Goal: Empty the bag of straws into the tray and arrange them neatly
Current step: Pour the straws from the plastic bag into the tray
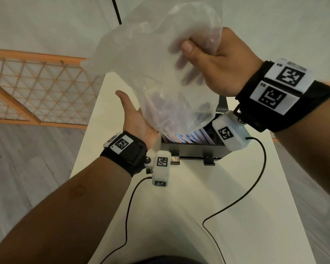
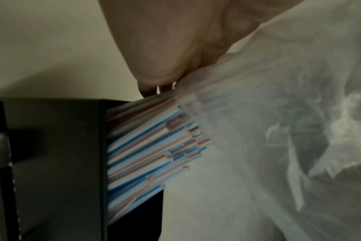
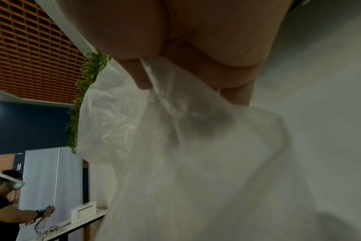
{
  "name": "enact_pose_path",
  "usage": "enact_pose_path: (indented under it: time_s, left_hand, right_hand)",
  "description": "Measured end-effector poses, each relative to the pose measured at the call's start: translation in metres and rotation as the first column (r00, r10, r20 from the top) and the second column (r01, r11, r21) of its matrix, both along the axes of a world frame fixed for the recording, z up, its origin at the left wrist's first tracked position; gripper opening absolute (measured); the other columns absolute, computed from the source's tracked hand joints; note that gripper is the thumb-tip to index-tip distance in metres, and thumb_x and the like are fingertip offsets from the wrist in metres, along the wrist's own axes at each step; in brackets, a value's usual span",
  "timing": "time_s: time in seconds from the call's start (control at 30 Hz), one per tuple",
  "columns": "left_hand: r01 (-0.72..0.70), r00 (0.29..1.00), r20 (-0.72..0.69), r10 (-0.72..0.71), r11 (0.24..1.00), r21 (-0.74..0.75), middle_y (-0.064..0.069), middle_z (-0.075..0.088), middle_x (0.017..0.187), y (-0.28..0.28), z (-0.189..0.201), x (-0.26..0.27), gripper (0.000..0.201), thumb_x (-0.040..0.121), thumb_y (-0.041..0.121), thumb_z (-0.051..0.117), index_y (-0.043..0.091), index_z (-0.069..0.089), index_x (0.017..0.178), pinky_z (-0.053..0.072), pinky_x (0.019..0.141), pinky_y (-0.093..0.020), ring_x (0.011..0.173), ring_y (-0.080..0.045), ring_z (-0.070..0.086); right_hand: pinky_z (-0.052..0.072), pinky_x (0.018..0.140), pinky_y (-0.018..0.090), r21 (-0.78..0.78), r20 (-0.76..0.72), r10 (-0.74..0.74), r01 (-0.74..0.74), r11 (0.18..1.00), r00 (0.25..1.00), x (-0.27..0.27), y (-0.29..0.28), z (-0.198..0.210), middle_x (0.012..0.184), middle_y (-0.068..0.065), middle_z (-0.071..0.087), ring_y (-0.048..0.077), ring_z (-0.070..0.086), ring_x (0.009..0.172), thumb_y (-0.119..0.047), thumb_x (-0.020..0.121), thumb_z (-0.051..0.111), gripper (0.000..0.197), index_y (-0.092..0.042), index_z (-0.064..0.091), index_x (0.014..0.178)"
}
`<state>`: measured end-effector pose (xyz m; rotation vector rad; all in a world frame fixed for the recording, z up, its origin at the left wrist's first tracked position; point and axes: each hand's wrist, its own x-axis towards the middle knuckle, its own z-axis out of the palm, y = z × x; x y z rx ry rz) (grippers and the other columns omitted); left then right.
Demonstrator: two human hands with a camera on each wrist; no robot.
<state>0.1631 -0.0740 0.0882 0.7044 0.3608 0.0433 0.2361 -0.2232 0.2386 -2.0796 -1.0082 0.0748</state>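
Straws point(image 2: 146, 146): striped red, blue and white; sliding out of the bag's mouth into the black tray point(image 2: 58, 163), near ends already inside it, far ends not yet out of the film.
Bag point(image 1: 156, 77): translucent plastic, upended directly above the tray.
Right hand point(image 1: 217, 63): above the tray, thumb and fingers bunched round the bag's closed end, well above the straws.
Left hand point(image 1: 135, 119): at the tray's left, fingers straight, palm against the bag's lower side.
Step, judged: emptying, midway. Next: lift and shake clear, then align straws lengthwise in the tray.
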Motion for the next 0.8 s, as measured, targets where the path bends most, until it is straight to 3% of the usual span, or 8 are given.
enact_pose_path:
  time_s: [0.2, 0.3, 0.4, 0.5, 0.63, 0.8]
  left_hand:
    - [-0.016, 1.0, -0.021, 0.016, 1.0, -0.019, -0.01, 0.067, 0.133, -0.005, 0.003, 0.004, 0.098, 0.085, 0.088, 0.017, 0.02, 0.055, 0.144, 0.052, 0.099, -0.047, 0.12, -0.029, 0.066]
    - [-0.037, 0.999, -0.035, 0.038, 0.998, 0.044, -0.007, 0.069, 0.13, -0.01, 0.001, 0.006, 0.085, 0.092, 0.08, 0.015, 0.024, 0.063, 0.134, 0.047, 0.107, -0.049, 0.122, -0.027, 0.065]
    - [-0.015, 0.998, -0.065, 0.02, 0.996, 0.087, -0.005, 0.068, 0.133, -0.014, 0.002, 0.008, 0.081, 0.096, 0.075, 0.012, 0.024, 0.059, 0.137, 0.05, 0.104, -0.045, 0.126, -0.026, 0.062]
    - [-0.007, 0.998, -0.062, 0.016, 0.991, 0.131, -0.006, 0.063, 0.139, -0.012, 0.001, 0.01, 0.083, 0.097, 0.074, 0.008, 0.022, 0.052, 0.145, 0.047, 0.109, -0.044, 0.126, -0.025, 0.062]
    - [0.003, 0.996, -0.095, 0.003, 0.998, 0.064, -0.007, 0.066, 0.136, -0.005, -0.001, 0.008, 0.092, 0.092, 0.08, 0.008, 0.02, 0.054, 0.142, 0.056, 0.087, -0.035, 0.114, -0.022, 0.069]
    - [-0.012, 0.993, -0.12, 0.013, 1.0, 0.008, -0.012, 0.061, 0.141, -0.005, -0.005, 0.008, 0.095, 0.09, 0.083, 0.014, 0.017, 0.049, 0.148, 0.052, 0.098, -0.044, 0.126, -0.031, 0.062]
  right_hand:
    - [0.048, 0.055, 0.019, 0.001, 0.032, -0.012, 0.012, 1.0, 0.999, -0.002, 0.0, 0.006, 0.091, 0.01, 0.069, 0.017, 0.07, 0.064, -0.029, 0.103, 0.041, 0.03, -0.012, 0.066, 0.107]
    - [0.054, 0.058, 0.028, 0.007, 0.043, 0.016, -0.016, 1.0, 0.999, -0.003, 0.003, 0.009, 0.09, 0.009, 0.068, 0.018, 0.07, 0.063, -0.03, 0.103, 0.04, 0.031, -0.012, 0.065, 0.108]
    - [0.057, 0.062, 0.035, 0.009, 0.056, 0.002, -0.003, 1.0, 0.998, -0.004, 0.004, 0.01, 0.086, 0.003, 0.067, 0.017, 0.07, 0.061, -0.031, 0.102, 0.041, 0.033, -0.011, 0.065, 0.108]
    - [0.056, 0.057, 0.035, 0.05, 0.059, -0.001, -0.002, 0.999, 0.998, -0.005, 0.002, 0.015, 0.089, 0.015, 0.068, 0.02, 0.07, 0.062, -0.028, 0.103, 0.041, 0.029, -0.011, 0.065, 0.106]
    - [0.055, 0.054, 0.045, 0.116, 0.055, -0.023, 0.017, 0.993, 0.998, -0.005, -0.005, 0.023, 0.09, 0.021, 0.067, 0.025, 0.071, 0.061, -0.028, 0.104, 0.041, 0.027, -0.012, 0.063, 0.106]
    - [0.054, 0.05, 0.039, 0.185, 0.096, -0.06, 0.041, 0.982, 0.994, -0.007, -0.006, 0.025, 0.091, 0.026, 0.065, 0.024, 0.07, 0.06, -0.026, 0.105, 0.039, 0.028, -0.009, 0.061, 0.106]
